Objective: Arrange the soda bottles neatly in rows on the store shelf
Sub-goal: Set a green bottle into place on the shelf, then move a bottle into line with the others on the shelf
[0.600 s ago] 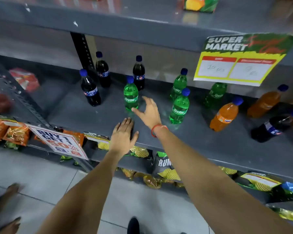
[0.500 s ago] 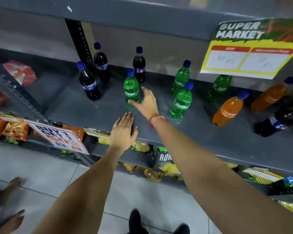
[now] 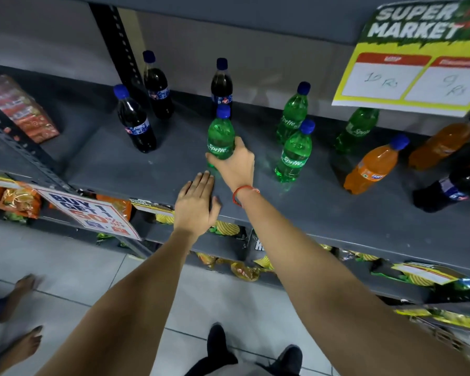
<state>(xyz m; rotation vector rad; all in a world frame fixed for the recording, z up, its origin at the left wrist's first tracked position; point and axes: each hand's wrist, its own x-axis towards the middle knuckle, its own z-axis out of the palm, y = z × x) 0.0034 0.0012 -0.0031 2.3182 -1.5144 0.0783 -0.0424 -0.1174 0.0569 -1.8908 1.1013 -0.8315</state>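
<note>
Two hands: both out over the shelf (image 3: 323, 213).
Left hand (image 3: 194, 203): flat, fingers spread, near the front edge.
Right hand (image 3: 235, 165): wrapped round a green bottle (image 3: 221, 137), standing mid-shelf.
Behind: dark cola bottle (image 3: 221, 86), upright.
</note>
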